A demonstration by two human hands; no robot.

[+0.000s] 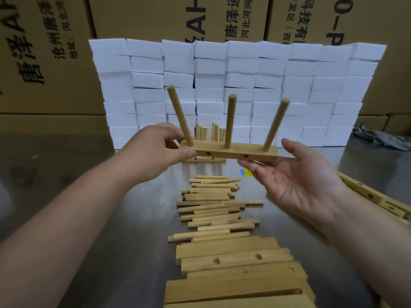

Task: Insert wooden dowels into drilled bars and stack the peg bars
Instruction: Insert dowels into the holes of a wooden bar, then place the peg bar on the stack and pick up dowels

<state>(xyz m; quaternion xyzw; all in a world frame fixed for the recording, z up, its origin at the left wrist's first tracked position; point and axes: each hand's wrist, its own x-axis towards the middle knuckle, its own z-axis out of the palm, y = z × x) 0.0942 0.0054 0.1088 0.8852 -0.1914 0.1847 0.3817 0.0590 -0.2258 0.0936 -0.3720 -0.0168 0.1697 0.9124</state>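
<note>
Bar (233, 152) midair, left hand (153, 150) at its end.

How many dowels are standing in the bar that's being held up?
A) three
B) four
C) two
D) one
A: three dowels stand up from the bar, near its left end, its middle and its right end, while the left hand pinches the left end.
</note>
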